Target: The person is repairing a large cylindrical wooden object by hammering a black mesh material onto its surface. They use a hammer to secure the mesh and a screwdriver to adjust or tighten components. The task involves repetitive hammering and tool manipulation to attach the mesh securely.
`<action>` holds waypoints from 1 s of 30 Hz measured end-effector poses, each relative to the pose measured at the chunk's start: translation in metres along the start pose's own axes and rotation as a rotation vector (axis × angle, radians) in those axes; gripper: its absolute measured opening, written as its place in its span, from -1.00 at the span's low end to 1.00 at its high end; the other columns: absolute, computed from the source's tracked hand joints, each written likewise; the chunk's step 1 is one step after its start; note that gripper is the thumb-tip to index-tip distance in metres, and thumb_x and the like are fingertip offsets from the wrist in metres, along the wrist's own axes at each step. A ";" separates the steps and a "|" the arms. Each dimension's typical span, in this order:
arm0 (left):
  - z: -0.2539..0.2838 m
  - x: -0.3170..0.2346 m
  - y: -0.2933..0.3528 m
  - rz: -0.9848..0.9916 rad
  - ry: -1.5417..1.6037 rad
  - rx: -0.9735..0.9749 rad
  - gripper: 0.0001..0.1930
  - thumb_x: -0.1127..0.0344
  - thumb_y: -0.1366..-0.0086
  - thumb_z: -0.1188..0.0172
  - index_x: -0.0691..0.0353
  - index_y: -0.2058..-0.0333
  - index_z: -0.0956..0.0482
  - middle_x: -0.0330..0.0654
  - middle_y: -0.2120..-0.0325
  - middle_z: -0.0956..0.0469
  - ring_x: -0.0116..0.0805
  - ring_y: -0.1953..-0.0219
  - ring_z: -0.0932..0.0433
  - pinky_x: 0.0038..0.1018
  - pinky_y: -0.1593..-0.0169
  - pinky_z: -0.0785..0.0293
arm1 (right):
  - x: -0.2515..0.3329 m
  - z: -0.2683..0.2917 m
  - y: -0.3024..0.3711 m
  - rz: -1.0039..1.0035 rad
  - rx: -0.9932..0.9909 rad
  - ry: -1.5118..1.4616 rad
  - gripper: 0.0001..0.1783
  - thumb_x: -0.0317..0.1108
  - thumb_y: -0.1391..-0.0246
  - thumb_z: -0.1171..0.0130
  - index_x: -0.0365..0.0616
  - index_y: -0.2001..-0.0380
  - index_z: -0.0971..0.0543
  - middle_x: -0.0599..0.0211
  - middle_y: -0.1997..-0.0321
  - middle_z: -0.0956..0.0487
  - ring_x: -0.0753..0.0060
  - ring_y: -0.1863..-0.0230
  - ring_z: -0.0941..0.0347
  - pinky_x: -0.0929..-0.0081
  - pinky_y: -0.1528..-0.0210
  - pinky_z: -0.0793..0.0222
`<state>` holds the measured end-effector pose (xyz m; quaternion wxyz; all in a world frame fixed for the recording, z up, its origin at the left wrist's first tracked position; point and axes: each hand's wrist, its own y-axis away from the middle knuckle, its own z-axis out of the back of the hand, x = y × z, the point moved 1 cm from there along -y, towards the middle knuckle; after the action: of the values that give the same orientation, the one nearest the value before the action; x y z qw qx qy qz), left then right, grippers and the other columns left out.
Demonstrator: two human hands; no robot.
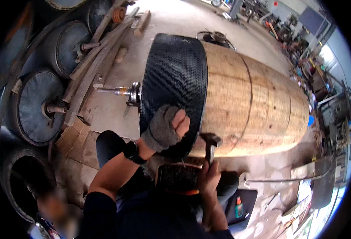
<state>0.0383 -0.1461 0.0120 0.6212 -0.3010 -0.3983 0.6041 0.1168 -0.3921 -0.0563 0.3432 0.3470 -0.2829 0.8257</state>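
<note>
While the left hand (163, 127), in a grey glove that leaves its fingertips bare, rests against the lower part of a black ribbed sheet (173, 75) with its fingers curled in, the right hand (209, 178) is clenched around the handle of a hammer (211, 140). Whether the left fingers pinch anything small cannot be told. The hammer stands head up at the lower centre of the frame, its head in front of the lower side of a big wooden roller (259, 99). That roller lies across the centre and right of the frame, and the sheet wraps around its left end. From that end a metal shaft (121, 91) sticks out leftward. A dark watch (134, 152) sits on the left wrist. Below the sheet, between the forearms, is a dark container (193, 192) with a reddish edge, its contents too dark to tell. Large metal drums (42, 107) line the left side, with wooden planks (91, 75) beside them. At the lower right, a small bottle (238, 208) with an orange top is on a dark pad (248, 195).
</note>
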 end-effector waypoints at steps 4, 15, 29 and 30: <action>0.000 -0.008 -0.008 0.031 -0.121 -0.016 -0.53 0.45 -0.04 -0.38 0.21 0.02 -0.52 -0.07 0.14 -0.48 -0.08 0.26 -0.56 -0.05 0.17 -0.55 | 0.002 0.013 0.020 0.200 -0.266 -0.204 -0.78 -0.30 -0.30 -0.10 -0.25 0.31 -0.43 0.10 0.55 -0.48 0.22 0.52 -0.49 0.24 0.46 -0.38; -0.005 -0.004 -0.010 0.045 -0.112 0.037 -0.52 0.46 -0.06 -0.39 0.21 -0.01 -0.56 -0.09 0.09 -0.43 -0.07 0.20 -0.56 -0.09 0.09 -0.56 | -0.003 0.011 0.010 0.157 -0.290 -0.120 -0.78 -0.39 -0.26 -0.12 -0.31 0.11 -0.51 -0.15 0.43 -0.59 -0.15 0.38 -0.63 0.20 0.37 -0.50; -0.005 0.021 -0.027 0.084 -0.245 0.063 -0.42 0.61 -0.01 -0.29 0.16 -0.08 -0.53 -0.06 0.12 -0.44 -0.02 0.17 -0.50 -0.10 0.13 -0.46 | -0.008 0.000 -0.014 0.006 -0.041 0.122 -0.75 -0.27 -0.27 -0.20 -0.21 0.16 -0.46 -0.16 0.47 -0.59 -0.33 0.44 -0.56 -0.06 0.46 -0.45; -0.005 0.016 -0.032 0.074 -0.177 0.017 -0.43 0.62 -0.03 -0.27 0.16 -0.09 -0.53 -0.06 0.13 -0.45 -0.04 0.19 -0.50 -0.10 0.14 -0.46 | -0.017 -0.002 -0.009 0.015 -0.094 0.050 -0.78 -0.28 -0.28 -0.19 -0.19 0.18 -0.45 -0.16 0.50 -0.58 -0.34 0.47 -0.55 -0.10 0.47 -0.44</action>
<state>0.0580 -0.1329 0.0384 0.5633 -0.2556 -0.4350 0.6543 0.1322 -0.3914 -0.0685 0.3598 0.3076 -0.3151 0.8225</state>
